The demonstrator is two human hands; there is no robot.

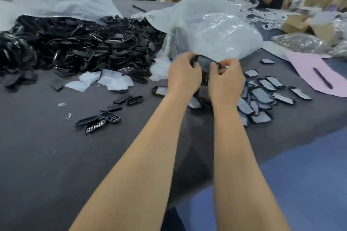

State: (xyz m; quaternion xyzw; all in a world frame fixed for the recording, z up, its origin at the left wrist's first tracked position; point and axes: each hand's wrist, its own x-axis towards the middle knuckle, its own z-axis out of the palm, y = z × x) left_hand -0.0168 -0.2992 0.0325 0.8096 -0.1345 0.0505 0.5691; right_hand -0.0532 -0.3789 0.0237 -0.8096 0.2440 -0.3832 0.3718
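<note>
Part: a black plastic piece (205, 63) with a grey film on its face, held at frame centre above the bench (47, 146), in front of a clear plastic bag (212, 30).
Left grip (183, 75): curled round the piece's left end.
Right grip (226, 80): pinched the right end, thumb on the film.
Handling: probably light and stiff. The gloss suggested it was slippery, and the film looked thin and easy to crease.
Where to hold: the rim at both ends, clear of the film.
Nearby: a heap of bare black pieces (75, 43) at upper left, and filmed pieces (262, 95) right of centre.
</note>
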